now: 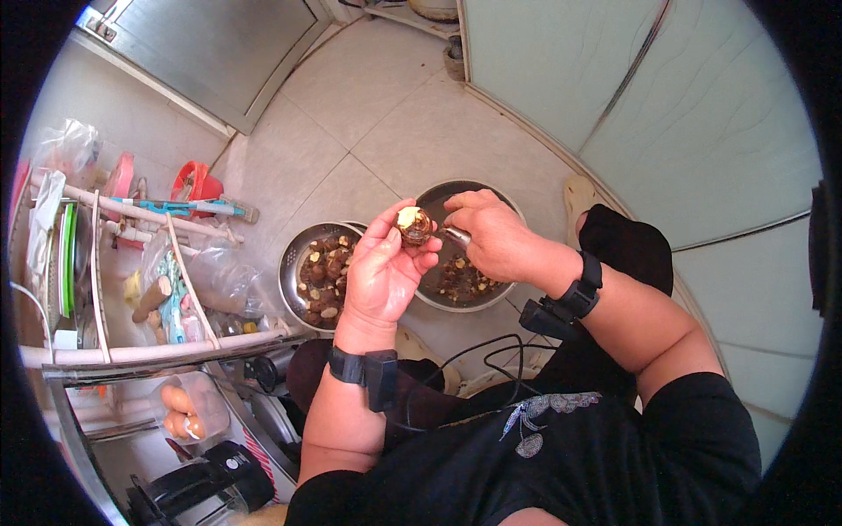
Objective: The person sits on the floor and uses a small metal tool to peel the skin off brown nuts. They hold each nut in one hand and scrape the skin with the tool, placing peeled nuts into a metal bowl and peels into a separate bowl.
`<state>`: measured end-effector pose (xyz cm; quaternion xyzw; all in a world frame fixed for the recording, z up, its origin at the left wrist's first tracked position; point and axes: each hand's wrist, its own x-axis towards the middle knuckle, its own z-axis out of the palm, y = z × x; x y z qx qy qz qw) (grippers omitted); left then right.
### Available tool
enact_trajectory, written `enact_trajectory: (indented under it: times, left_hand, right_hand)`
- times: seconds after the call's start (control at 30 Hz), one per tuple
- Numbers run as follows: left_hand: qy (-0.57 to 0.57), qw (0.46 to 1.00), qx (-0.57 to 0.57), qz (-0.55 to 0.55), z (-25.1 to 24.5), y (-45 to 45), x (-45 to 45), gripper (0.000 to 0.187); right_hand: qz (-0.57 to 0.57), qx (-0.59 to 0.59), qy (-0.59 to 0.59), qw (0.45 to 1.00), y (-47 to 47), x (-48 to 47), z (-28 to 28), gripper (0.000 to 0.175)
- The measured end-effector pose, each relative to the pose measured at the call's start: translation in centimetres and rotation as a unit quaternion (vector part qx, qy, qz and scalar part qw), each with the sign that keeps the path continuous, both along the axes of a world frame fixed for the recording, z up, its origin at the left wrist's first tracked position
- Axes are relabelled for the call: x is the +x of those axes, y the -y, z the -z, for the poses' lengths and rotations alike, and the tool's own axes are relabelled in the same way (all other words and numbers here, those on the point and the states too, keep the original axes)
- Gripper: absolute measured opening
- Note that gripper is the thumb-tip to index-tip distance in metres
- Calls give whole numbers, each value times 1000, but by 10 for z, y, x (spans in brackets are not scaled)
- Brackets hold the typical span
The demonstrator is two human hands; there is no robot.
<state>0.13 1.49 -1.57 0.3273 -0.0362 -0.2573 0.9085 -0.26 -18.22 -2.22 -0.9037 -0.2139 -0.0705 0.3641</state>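
Between the fingers of my left hand (383, 279) is a brown taro corm (416, 231) with a pale cut patch on top. My right hand (495, 237) grips a small metal blade tool (456, 235), its tip pointing at the corm; its handle is hidden in the palm. Under my right hand a round basin (431, 301) stands on the floor, with dark water and brown peelings (460, 279) in it. To the left, partly behind my left hand, a perforated metal colander (289, 263) holds many small brown corms (323, 279).
A rack (164, 343) with bags and kitchen goods stands on the left, above a shelf with a plastic container of eggs (181, 407). Pale cabinet doors (710, 118) line the right. A black cable (490, 358) loops over my lap. A metal-framed door (217, 52) is at the upper left.
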Motion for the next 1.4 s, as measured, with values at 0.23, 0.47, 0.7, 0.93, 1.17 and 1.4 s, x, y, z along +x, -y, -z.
enact_trajectory:
  times: [0.23,0.47,0.7,0.93,1.17,1.4]
  left_hand:
    - [40,993,92,-59,2,3,-1,41]
    - [142,954,228,-130,4,10,-5,47]
    - [204,925,288,-143,2,15,-9,47]
    - [256,891,337,-165,-1,17,-9,49]
    - [325,829,404,-212,-1,21,-14,46]
    - [392,752,470,-245,3,25,-16,42]
  right_hand:
    - [42,106,-131,985,-2,-1,-16,22]
    - [16,148,-111,983,-7,-4,-20,35]
    - [-23,134,-81,987,-7,-4,-20,39]
    - [-42,132,-102,985,-8,-5,-22,39]
    - [-35,105,-60,992,-12,-9,-19,51]
    - [-13,82,-13,996,-18,-11,-13,46]
